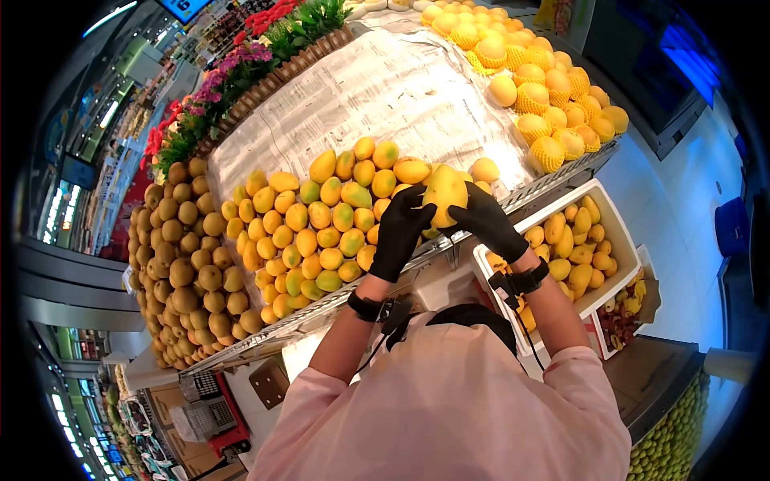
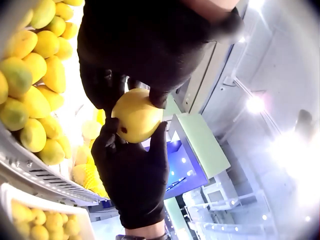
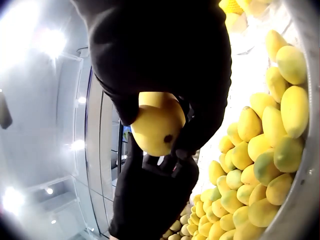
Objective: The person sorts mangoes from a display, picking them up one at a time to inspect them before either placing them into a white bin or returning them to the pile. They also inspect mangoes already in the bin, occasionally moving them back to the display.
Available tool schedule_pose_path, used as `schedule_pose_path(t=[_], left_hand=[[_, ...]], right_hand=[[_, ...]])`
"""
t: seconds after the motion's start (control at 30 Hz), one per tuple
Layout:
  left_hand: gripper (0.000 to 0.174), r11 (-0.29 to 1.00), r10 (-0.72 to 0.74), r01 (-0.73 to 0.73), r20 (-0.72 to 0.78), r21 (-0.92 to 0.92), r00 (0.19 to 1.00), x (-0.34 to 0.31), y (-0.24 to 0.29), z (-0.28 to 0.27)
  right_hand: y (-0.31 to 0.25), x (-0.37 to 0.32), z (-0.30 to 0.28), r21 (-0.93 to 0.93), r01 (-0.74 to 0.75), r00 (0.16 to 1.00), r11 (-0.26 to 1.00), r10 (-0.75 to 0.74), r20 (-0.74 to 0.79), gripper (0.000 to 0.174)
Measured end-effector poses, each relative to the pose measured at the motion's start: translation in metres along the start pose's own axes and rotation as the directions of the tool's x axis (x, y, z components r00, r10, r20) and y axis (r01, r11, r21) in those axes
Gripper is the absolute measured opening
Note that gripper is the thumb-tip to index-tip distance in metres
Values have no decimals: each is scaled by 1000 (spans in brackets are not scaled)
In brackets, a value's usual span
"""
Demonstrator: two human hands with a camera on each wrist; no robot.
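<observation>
Both hands wear black gloves and hold one yellow mango [image 1: 446,196] between them, above the front edge of the display. The left hand [image 1: 400,232] grips its left side and the right hand [image 1: 489,223] its right side, thumbs toward the body. In the left wrist view the mango [image 2: 137,116] shows a small dark spot at its end; the right wrist view shows the spot on the mango [image 3: 159,125] too. Rows of yellow-green mangoes [image 1: 319,215] lie to the left of the hands.
Brown round fruit [image 1: 184,276] is heaped at the left, net-wrapped yellow fruit [image 1: 549,150] at the upper right. Paper sheeting [image 1: 361,96] covers the display behind the mangoes. A white box [image 1: 627,258] of mangoes stands below right. Flowers [image 1: 212,84] line the back left.
</observation>
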State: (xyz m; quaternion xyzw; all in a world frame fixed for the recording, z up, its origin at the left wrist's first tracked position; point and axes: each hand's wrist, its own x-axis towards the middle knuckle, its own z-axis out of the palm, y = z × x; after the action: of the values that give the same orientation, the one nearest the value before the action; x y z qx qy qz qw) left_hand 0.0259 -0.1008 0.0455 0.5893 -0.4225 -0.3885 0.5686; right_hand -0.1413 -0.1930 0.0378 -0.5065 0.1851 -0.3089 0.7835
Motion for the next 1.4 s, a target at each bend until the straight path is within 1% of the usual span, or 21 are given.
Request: schedule_pose_path(t=[0.07, 0.13, 0.17, 0.23, 0.3, 0.33, 0.4, 0.43, 0.47, 0.5, 0.53, 0.57, 0.67, 0.7, 0.8, 0.9, 1.0, 1.1, 1.2, 1.3, 1.4], left_hand=[[42, 993, 31, -24, -60, 118, 998, -3, 9, 3], [41, 994, 48, -41, -59, 100, 997, -8, 7, 8], [41, 995, 55, -49, -57, 92, 997, -9, 6, 10], [40, 997, 68, -68, -18, -23, 998, -10, 6, 18], [40, 991, 104, -102, 14, -82, 995, -8, 7, 20], [39, 985, 23, -21, 14, -172, 1000, -8, 10, 19], [39, 928, -136, 139, 32, -346, 990, -10, 18, 13], [40, 857, -192, 186, 36, -480, 981, -11, 17, 9], [40, 990, -62, 67, 42, -124, 997, -12, 21, 4], [41, 966, 57, -80, 98, 246, 994, -13, 29, 0], [41, 789, 148, -233, 192, 569, 970, -14, 36, -1], [40, 811, 240, -265, 118, 522, 964, -18, 38, 4], [34, 406, 554, -503, 233, 763, 799, -21, 40, 4], [32, 385, 548, -501, 245, 775, 800, -23, 36, 3], [30, 231, 579, -523, 316, 820, 751, -24, 31, 2], [29, 247, 514, -511, 336, 823, 790, -29, 33, 5], [30, 383, 497, -502, 286, 776, 820, -32, 34, 12], [19, 539, 447, -462, 226, 704, 866, -34, 36, 18], [22, 237, 498, -553, 389, 799, 775, -31, 39, 21], [26, -151, 475, -578, 572, 802, 669, -31, 34, 21], [30, 374, 391, -523, 382, 766, 838, -32, 32, 31]], right_hand=[[1, 2, -1, -152, 53, 995, 987, -65, -74, 54], [2, 4, 3, -314, 52, 975, 948, -116, -188, 55], [3, 5, 4, -331, 30, 974, 943, -102, -204, 56], [7, 5, 5, -363, -20, 969, 931, -71, -236, 57], [6, 1, 11, -292, -15, 968, 956, -60, -244, 54], [4, -2, 14, -256, -12, 968, 966, -53, -246, 52], [-5, -11, 16, -357, 63, 978, 932, -128, -162, 48], [-9, -15, 16, -404, 103, 980, 909, -164, -117, 46], [-13, -18, 16, -336, 104, 984, 936, -146, -104, 44], [-16, -20, 15, -266, 103, 987, 959, -131, -89, 42], [-17, -21, 13, -195, 102, 990, 976, -117, -72, 40], [-15, -23, 10, -158, 122, 988, 980, -135, -77, 40], [-10, -26, -6, -188, 122, 984, 975, -144, -109, 38], [-13, -29, -6, -197, 101, 981, 975, -131, -146, 34], [-10, -34, -14, -250, 60, 982, 966, -103, -160, 28], [-4, -38, -19, -189, 45, 983, 981, -77, -168, 24], [1, -43, -26, -176, 16, 982, 984, -49, -183, 24], [1, -48, -29, -163, 4, 981, 987, -35, -191, 25], [0, -50, -34, -236, 4, 978, 972, -54, -203, 25], [0, -54, -41, -278, -5, 975, 961, -58, -215, 25], [1, -60, -46, -224, -40, 973, 974, -13, -230, 24]])
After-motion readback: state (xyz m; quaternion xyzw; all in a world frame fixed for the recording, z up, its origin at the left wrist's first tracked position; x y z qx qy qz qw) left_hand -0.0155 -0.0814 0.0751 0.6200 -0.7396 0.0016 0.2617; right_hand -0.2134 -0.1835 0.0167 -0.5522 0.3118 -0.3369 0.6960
